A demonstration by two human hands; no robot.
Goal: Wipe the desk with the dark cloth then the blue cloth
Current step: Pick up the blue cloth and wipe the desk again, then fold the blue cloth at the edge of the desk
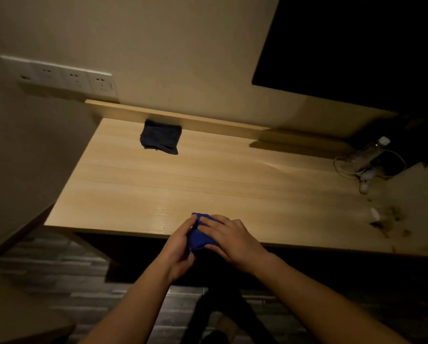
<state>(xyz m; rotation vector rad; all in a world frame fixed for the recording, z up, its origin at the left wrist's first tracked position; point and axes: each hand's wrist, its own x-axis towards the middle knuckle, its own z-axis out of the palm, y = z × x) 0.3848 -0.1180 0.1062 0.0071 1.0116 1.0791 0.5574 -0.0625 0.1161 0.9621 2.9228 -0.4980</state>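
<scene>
left hand (180,248), right hand (230,238), both gripping one blue cloth (200,241), one dark cloth (161,140)

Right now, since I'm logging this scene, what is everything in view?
desk: one, light wood, centre.
dark cloth: one, dark grey, far side of desk, by the back ledge.
blue cloth: one, blue, desk's near edge, in both hands.
socket panel: one, white, left wall.
bottle: one, clear with white cap, desk's far right.
cable: one, white, beside the bottle.
left hand: grips the blue cloth.
right hand: holds the blue cloth from above.
</scene>
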